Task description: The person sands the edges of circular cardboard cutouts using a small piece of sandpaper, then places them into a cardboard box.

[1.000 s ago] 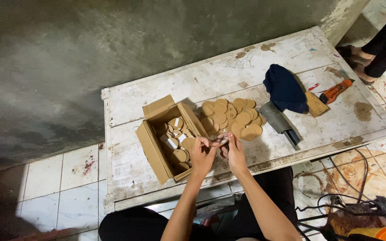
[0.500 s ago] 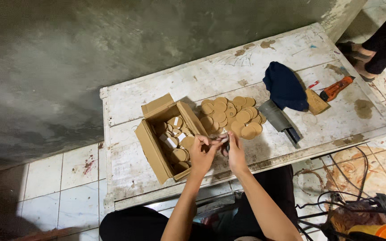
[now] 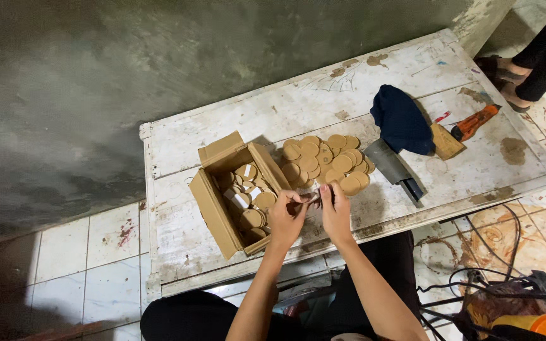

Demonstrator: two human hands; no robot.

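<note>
A small pale strip, too small to make out clearly, sits pinched between the fingertips of the left hand and right hand, held level just above the counter's near edge.

An open brown cardboard box sits on the white tabletop, holding round tan discs with white labels.

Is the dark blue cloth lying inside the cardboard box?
No, the dark blue cloth lies on the white table to the right of the pile of tan discs, well apart from the open cardboard box.
</note>
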